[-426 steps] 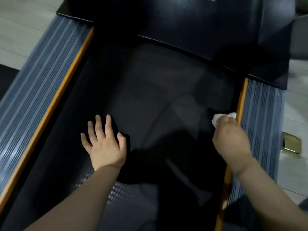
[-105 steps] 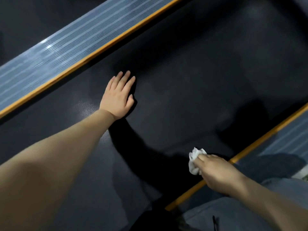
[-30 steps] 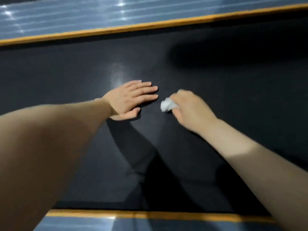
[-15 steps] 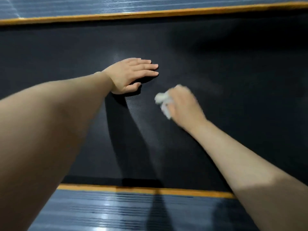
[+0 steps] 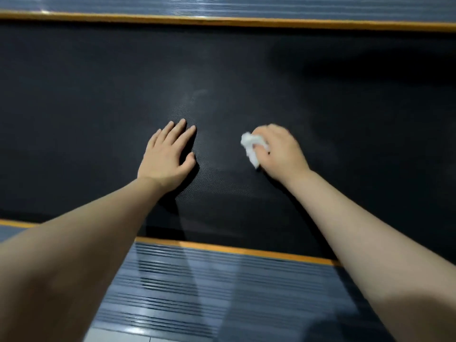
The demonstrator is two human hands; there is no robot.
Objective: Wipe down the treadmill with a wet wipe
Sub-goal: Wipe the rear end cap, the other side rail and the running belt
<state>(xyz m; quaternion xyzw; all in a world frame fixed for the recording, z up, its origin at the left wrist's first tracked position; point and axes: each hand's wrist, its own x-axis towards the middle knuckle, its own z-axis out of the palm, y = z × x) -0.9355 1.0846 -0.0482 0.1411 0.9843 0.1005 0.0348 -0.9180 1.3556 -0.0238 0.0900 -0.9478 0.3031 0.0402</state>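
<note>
From the head camera we're looking straight down across the treadmill belt (image 5: 246, 70), dark and textured, with an orange stripe (image 5: 234, 251) and a ribbed grey side rail (image 5: 197, 287) nearest us and another rail (image 5: 271, 6) on the far side. Our left hand (image 5: 167, 156) lies flat on the belt, fingers straight and close together. Just beside it, our right hand (image 5: 278, 151) curls its grip around the crumpled white wet wipe (image 5: 251, 148), pressing it onto the belt.

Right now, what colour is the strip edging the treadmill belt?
Orange strip, clearest in the head view.
</note>
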